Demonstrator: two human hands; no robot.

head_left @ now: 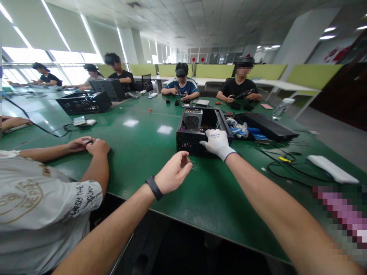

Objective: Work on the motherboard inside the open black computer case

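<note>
A black computer case (195, 143) lies on the green table, its top side open. Inside it a silver-grey power supply (192, 120) shows at the left. My right hand (218, 143), in a white glove with a purple cuff, grips the case's near edge, fingers over the rim and thumb to the left. My left hand (173, 172), bare with a black band at the wrist, is in front of the case, apart from it. Its fingers are curled to a pinch around something small and dark that I cannot make out.
White-and-blue gloves (237, 128) and a black panel (266, 126) lie right of the case, near black cables (275, 172) and a white power strip (332, 169). A co-worker's hands (93, 145) are close on the left. Another case (84, 102) stands farther back.
</note>
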